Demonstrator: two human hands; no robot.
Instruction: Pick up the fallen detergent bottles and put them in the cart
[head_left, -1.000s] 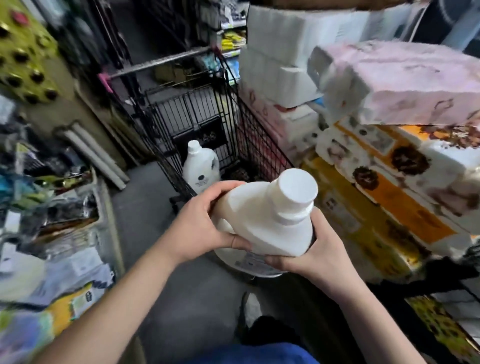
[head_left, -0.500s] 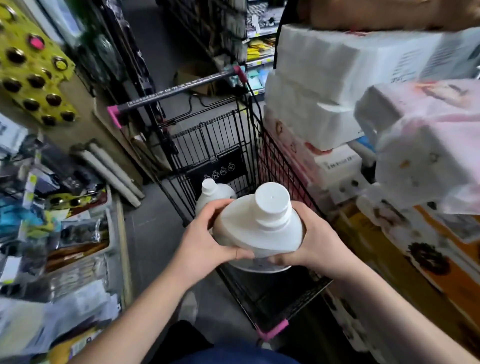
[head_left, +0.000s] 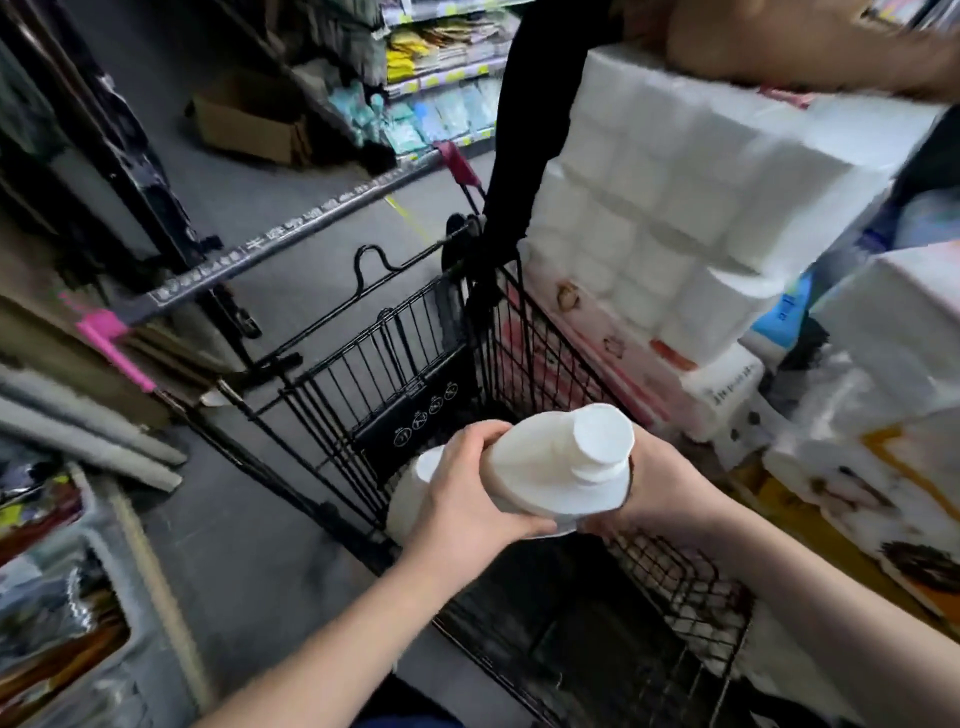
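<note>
While the detergent bottle (head_left: 550, 467) is held above the cart (head_left: 363, 358), it is clasped from both sides. The left grip (head_left: 467, 499) is wrapped round its shoulder at nine o'clock, fingers curled over the top and thumb beneath. The right grip (head_left: 660, 488) is cupped against its body at three o'clock. The bottle is tilted, with its white cap (head_left: 602, 441) turned toward the camera. A second bottle (head_left: 410, 504) is seen inside the basket at nine o'clock of the held one, partly hidden behind the left grip. Stacked paper packs (head_left: 675, 218) are crowded against the cart at two o'clock.

The step in hand is judged to be the lowering of the held bottle into the basket. It would best be brought upright first, base down, and set at three o'clock of the second bottle, so that the latter is not knocked over. Both grips should be kept wrapped round it until the base is borne by the wire floor, and the wire wall at three o'clock should be cleared by the knuckles on the way down. Whether further fallen bottles remain cannot be told.
</note>
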